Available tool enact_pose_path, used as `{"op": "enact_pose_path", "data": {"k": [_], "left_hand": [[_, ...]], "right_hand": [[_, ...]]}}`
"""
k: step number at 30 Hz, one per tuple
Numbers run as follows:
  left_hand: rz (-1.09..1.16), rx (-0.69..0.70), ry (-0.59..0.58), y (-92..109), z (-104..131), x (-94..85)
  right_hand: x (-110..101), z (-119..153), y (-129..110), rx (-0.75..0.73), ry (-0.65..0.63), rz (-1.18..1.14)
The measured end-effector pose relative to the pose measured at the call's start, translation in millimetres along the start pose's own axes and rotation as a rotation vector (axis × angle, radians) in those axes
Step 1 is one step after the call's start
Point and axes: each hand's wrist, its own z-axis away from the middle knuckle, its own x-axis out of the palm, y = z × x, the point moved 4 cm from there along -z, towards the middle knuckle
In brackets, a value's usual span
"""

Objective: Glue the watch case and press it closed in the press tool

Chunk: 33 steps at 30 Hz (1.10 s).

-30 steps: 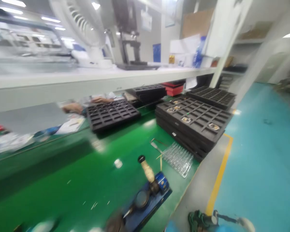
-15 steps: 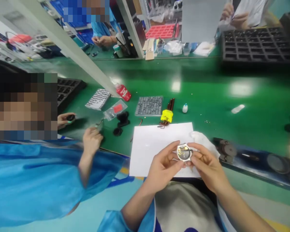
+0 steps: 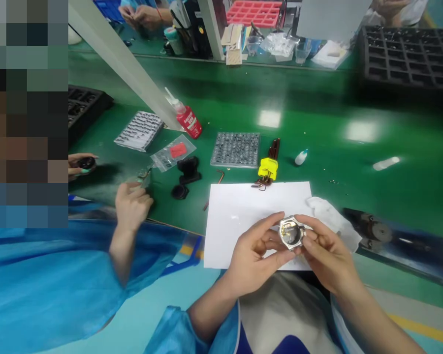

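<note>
Fingers of left hand [image 3: 256,250] and right hand [image 3: 327,253] pinch what looks like a metal watch case [image 3: 291,233] over white paper [image 3: 243,216].

A glossy green workbench [image 3: 317,118] carries a white sheet of paper [image 3: 239,216] at its near edge, with a crumpled white cloth [image 3: 332,219] touching the sheet's right side. Behind the sheet lie a yellow-handled tool bundle [image 3: 268,167], a grey parts tray [image 3: 236,148], a red adhesive bottle [image 3: 187,120] and a small plastic bag [image 3: 173,152]. A black compartment tray [image 3: 409,49] sits far right.
</note>
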Motion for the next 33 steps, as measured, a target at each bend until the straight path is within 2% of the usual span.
{"op": "enact_pose_path", "data": {"k": [4, 7, 9, 11, 13, 15, 21, 33], "left_hand": [[-0.03, 0.031, 0.021, 0.8, -1.6, -0.4], [0.009, 0.047, -0.03, -0.8, -5.3, 0.0], [0.05, 0.073, -0.055, -1.8, -7.8, -0.9], [0.086, 0.077, -0.058, -3.2, -9.5, -2.2], [0.121, 0.053, -0.077, -4.8, -10.1, -1.6], [0.149, 0.037, -0.107, -5.4, -9.5, 0.6], [0.158, 0.038, -0.127, -5.5, -7.8, 4.5], [0.111, -0.01, -0.087, -9.1, -8.5, 3.9]], "right_hand": [[0.1, -1.6, 1.0, 0.003, 0.0, 0.02], [-3.2, 1.3, 0.2, -0.102, 0.05, 0.138], [-5.2, 6.8, -4.2, -0.263, 0.119, 0.364], [-1.8, 14.3, -10.7, -0.469, 0.161, 0.705], [5.8, 20.4, -15.0, -0.641, 0.146, 0.994], [11.2, 22.9, -16.8, -0.727, 0.119, 1.113], [6.3, 21.7, -14.6, -0.691, 0.143, 1.102], [-1.2, 21.0, -10.0, -0.625, 0.145, 1.06]]}}
